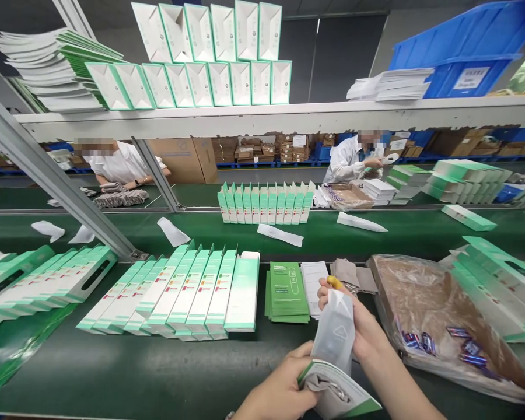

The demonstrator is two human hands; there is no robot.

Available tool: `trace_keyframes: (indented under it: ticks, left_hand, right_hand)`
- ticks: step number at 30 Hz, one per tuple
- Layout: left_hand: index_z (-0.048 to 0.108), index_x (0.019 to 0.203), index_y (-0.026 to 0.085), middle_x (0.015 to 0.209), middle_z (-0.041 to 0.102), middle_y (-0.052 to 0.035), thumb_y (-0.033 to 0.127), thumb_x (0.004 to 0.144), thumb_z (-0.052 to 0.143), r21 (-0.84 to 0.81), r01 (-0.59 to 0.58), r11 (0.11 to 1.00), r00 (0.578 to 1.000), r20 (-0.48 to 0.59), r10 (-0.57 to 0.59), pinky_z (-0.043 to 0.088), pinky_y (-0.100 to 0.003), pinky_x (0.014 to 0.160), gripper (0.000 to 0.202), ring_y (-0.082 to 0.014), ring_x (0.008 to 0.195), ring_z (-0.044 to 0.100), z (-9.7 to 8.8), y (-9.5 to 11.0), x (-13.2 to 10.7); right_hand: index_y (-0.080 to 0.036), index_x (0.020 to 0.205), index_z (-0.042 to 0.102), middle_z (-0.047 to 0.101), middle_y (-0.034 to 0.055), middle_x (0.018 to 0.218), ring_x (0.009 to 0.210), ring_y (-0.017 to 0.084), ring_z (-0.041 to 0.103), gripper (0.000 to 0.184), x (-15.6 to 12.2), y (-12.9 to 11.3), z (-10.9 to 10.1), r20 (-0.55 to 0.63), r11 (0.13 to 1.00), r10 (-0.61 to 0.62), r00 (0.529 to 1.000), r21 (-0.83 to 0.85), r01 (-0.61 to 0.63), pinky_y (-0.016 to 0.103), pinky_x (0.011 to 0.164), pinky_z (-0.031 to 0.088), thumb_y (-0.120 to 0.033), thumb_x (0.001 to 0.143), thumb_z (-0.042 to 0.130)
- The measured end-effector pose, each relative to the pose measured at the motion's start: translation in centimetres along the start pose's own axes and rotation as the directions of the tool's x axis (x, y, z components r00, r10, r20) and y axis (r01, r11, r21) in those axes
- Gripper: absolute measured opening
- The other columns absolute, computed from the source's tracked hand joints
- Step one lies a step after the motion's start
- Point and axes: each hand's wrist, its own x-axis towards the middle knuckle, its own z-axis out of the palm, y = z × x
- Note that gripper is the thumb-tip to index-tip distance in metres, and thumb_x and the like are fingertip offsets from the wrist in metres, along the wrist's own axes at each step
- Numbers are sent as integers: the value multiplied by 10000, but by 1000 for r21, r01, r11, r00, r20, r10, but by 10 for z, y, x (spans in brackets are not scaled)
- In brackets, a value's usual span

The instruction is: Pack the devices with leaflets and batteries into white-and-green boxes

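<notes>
My left hand point(280, 388) is closed on a thin stack: a green-and-white booklet point(347, 396) with a grey cloth-like piece tucked on it. My right hand point(359, 326) pinches a translucent white plastic pouch point(336, 329) upright above that stack; a yellow fingertip cover shows at the top of the hand. Just beyond the hands lie a pile of green leaflets point(286, 291) and white printed sheets point(312, 280).
Rows of green-and-white boxes point(188, 291) lie to my left on the green table. A cardboard tray lined with plastic point(437, 315), holding small batteries point(420, 341), sits to the right. Beyond runs a conveyor belt point(324, 230) carrying loose pouches. Two people in white work opposite.
</notes>
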Motion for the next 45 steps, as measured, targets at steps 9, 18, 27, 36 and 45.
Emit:
trace_keyframes:
  ticks: [9, 18, 27, 36, 45]
  left_hand:
    - [743, 1029, 221, 1194, 635, -59, 16, 732, 492, -31, 34, 999, 997, -64, -36, 412, -327, 967, 440, -251, 1081, 576, -6, -6, -2]
    - [683, 1108, 186, 1101, 731, -96, 252, 695, 756, -718, 6, 696, 747, -460, -480, 472, -391, 911, 424, -308, 1028, 655, -15, -50, 10]
    - [665, 1189, 166, 1205, 703, -116, 353, 773, 758, -764, -88, 639, 781, -451, -432, 438, -396, 1036, 465, -323, 1195, 601, -2, -50, 17]
    - [257, 1500, 173, 1442, 504, -148, 317, 726, 777, -286, -8, 958, 905, -409, -114, 360, -385, 1117, 944, -287, 1320, 483, -7, -51, 20]
    - [126, 1534, 234, 1491, 432, -157, 234, 867, 528, 334, 215, 918, 923, -376, -80, 448, -451, 1021, 779, -332, 1283, 515, -7, -44, 21]
  right_hand:
    - [-245, 1225, 535, 700, 115, 1129, 1000, 298, 672, 569, -20, 30, -35, 97, 827, -295, 951, -472, 305, 405, 796, 562, -565, 777, 676]
    - [-249, 1352, 515, 747, 70, 927, 714, 246, 708, 715, -21, -19, -41, -2, 792, -232, 973, -581, 188, 355, 614, 584, -437, 720, 788]
    - [-254, 1206, 661, 652, 98, 996, 1009, 290, 606, 332, -5, 74, -34, 427, 45, -441, 790, -868, 494, 472, 876, 498, -377, 934, 515]
    - [-205, 1379, 468, 488, 122, 1455, 1393, 270, 384, 597, -2, 102, -51, 62, 603, -224, 973, -775, 188, 443, 1145, 309, -588, 922, 432]
    - [-225, 1296, 487, 614, 118, 1318, 1229, 296, 570, 736, -10, 110, -37, -29, 846, -206, 978, -508, 163, 415, 1022, 464, -485, 675, 785]
